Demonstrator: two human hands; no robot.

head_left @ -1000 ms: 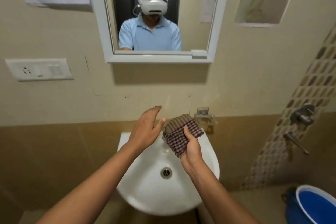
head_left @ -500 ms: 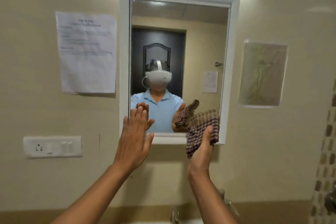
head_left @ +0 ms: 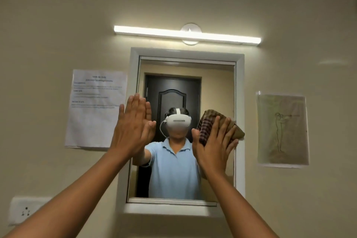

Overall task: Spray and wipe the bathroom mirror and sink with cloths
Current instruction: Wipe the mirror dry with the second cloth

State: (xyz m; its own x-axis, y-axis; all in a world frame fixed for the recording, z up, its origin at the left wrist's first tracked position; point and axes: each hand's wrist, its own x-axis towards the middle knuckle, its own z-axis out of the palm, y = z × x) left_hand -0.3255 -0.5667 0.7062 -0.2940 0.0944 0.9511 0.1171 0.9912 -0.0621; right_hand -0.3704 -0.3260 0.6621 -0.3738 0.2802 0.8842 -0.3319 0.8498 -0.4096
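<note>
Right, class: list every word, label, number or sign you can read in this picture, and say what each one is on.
Printed notice taped to the wall left of the mirror: heading and paragraphs, all too blurred to read.
Covered sheet right of the mirror: a faint line drawing, no legible words.
Wall socket: no readable marking.
Checked cloth: no label showing.

A white-framed mirror [head_left: 240, 121] is mounted on the wall; a brown checked cloth [head_left: 210, 123] is pressed flat against its right edge.
</note>
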